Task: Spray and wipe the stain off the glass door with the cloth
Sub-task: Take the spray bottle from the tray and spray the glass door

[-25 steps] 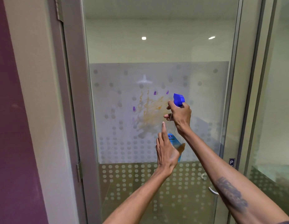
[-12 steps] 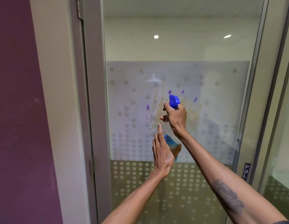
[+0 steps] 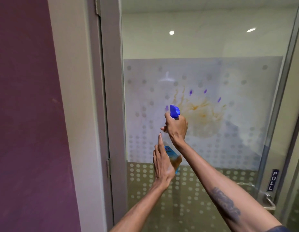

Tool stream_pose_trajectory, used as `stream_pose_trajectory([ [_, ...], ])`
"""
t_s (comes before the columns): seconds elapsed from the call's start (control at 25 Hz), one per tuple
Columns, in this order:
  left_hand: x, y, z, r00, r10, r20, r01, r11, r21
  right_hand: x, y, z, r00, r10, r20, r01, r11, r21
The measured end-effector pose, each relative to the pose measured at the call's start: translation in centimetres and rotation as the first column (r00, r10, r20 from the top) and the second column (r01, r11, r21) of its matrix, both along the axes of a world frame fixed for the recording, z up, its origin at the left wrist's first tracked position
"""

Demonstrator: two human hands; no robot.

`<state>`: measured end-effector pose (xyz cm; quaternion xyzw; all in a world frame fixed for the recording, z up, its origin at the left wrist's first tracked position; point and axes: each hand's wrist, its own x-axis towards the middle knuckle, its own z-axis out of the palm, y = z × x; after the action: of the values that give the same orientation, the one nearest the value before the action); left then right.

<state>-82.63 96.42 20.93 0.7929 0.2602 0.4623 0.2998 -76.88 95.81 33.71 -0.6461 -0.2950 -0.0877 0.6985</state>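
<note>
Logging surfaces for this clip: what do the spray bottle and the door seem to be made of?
Spray bottle: likely plastic, an opaque blue nozzle over a see-through body. Door: clear glass with a frosted dotted band, reflecting ceiling lights; its frame looks like matte grey metal, though painted is possible.

Stain [image 3: 201, 114] unobstructed right of spray bottle [image 3: 174, 111]; door frame [image 3: 112, 97] left

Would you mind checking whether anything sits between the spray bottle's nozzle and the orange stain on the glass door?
Nothing visible does. The right hand holds the spray bottle up, its blue head just left of the orange stain on the glass door. The left hand supports the bottle's base lower down, clear of the spray path. No cloth is in view.
</note>
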Motion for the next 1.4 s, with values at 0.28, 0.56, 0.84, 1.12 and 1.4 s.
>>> stream_pose_trajectory([
  [0.28, 2.1, -0.6, 1.1, 0.999, -0.052, 0.008, 0.052, 0.999, 0.010, 1.6, -1.9, 1.4, 0.999, -0.041, 0.001, 0.041, 0.999, 0.033],
  [0.56, 6.2, -4.7, 1.8, 0.980, -0.194, 0.043, 0.193, 0.981, 0.029, 5.0, -7.5, 1.4, 0.991, -0.121, 0.059, 0.116, 0.991, 0.072],
  [0.84, 10.6, -11.3, 0.8, 0.949, -0.313, 0.024, 0.313, 0.949, 0.031, 9.0, -15.2, -0.4, 0.959, -0.260, 0.114, 0.263, 0.965, -0.009],
  [1.12, 15.1, -19.8, 0.5, 0.917, -0.397, 0.036, 0.396, 0.918, 0.022, 12.9, -24.1, -1.3, 0.911, -0.390, 0.132, 0.398, 0.917, -0.033],
  [1.4, 22.2, -31.6, -0.3, 0.891, -0.452, 0.042, 0.454, 0.891, -0.033, 19.0, -37.2, -2.7, 0.854, -0.495, 0.158, 0.518, 0.788, -0.332],
])
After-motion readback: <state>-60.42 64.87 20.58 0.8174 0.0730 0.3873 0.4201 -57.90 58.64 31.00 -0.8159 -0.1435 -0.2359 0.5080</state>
